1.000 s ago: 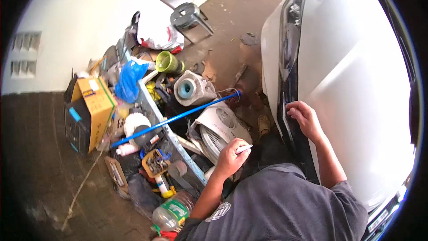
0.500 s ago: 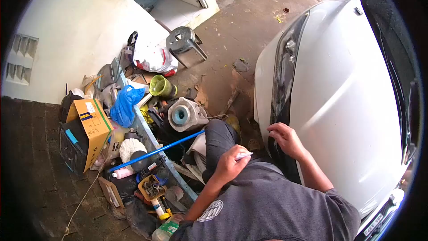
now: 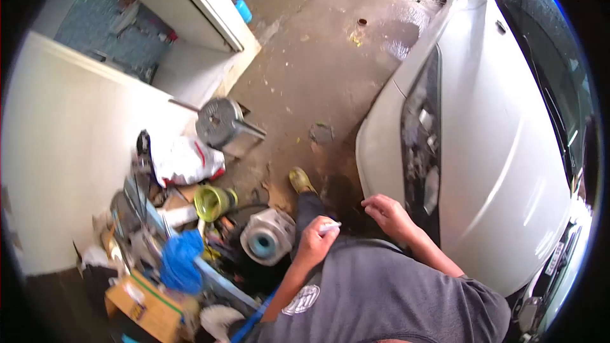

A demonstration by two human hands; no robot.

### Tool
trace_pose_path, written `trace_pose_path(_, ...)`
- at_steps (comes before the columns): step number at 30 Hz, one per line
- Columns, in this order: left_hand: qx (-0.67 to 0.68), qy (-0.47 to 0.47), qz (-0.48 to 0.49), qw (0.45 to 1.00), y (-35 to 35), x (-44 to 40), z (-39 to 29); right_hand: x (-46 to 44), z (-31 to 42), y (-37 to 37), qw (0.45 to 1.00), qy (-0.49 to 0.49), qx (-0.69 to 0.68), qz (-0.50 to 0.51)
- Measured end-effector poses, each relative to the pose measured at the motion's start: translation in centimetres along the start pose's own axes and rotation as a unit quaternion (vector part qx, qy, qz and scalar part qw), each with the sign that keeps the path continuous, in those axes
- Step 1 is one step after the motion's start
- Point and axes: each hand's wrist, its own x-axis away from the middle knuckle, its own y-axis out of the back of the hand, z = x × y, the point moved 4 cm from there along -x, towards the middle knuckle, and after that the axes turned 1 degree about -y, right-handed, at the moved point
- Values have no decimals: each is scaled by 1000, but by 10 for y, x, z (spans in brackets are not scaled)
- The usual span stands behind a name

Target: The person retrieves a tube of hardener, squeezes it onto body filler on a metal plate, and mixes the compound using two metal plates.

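Damp floor (image 3: 305,76) lies ahead; left hand (image 3: 314,241) grips a white object (image 3: 330,226), right hand (image 3: 389,216) loose.

No text is clearly readable. Near the lower-right edge of the pale car bonnet (image 3: 495,171), a number plate (image 3: 555,258) is too small to decipher. Left of the bonnet, a shirt emblem (image 3: 301,300) and, farther left, cardboard-box (image 3: 145,305) print are blurred.
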Motion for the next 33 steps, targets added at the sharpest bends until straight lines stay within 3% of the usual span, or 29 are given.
trace_pose_path(1, 7, -9, 7, 1000, 27, -26, -7, -34, 13, -14, 999, -22, 21, 21)
trace_pose_path(4, 9, -24, 18, 1000, 111, -82, -18, -122, 89, -32, 993, 59, 64, 81)
trace_pose_path(7, 0, 26, 33, 999, 172, -127, -34, -187, 166, -22, 991, 79, 73, 85)
trace_pose_path(11, -6, -62, 65, 996, 212, -200, -70, -234, 227, 4, 983, 143, 87, 81)
trace_pose_path(19, 71, -60, 221, 971, 209, -388, -128, -345, 225, 88, 983, 150, 39, -100)
trace_pose_path(22, 42, -122, 209, 970, 198, -475, -154, -407, 205, 136, 978, 168, 23, -118)
trace_pose_path(26, 45, -111, 203, 972, 181, -594, -184, -495, 212, 234, 973, 189, 50, -125)
trace_pose_path(33, 110, -81, 157, 978, 186, -738, -252, -629, 237, 338, 959, 243, 101, -102)
